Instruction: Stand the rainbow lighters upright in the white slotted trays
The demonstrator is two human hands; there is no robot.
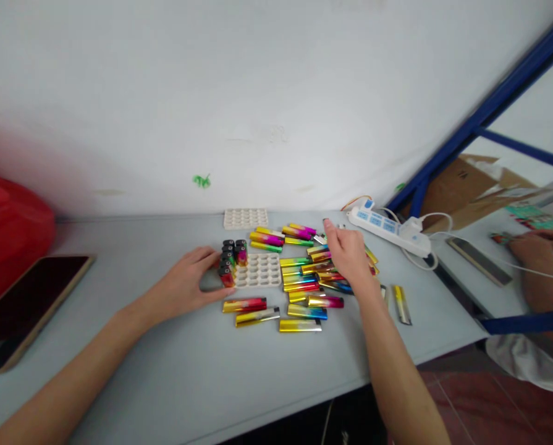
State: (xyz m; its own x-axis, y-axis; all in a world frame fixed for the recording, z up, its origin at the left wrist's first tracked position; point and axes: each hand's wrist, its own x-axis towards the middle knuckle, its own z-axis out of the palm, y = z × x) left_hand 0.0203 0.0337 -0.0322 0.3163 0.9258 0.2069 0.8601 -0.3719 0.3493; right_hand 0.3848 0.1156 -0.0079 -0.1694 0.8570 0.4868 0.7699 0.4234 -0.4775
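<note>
My left hand curves around the left end of a white tray with rows of holes, thumb at its near corner and fingers beside the upright lighters. Several lighters with black tops stand in the tray's left rows; the other holes show bare. My right hand is over the far right part of a pile of loose lighters, shiny in yellow, red, blue, green and purple. One digit points away from me; the other fingers are hidden behind the hand, so any grip is out of sight.
A second white tray lies by the wall. At the right are a power strip with cables, a lone lighter and a blue metal frame. A phone and red bag lie left. Beyond the frame, another person's hands show.
</note>
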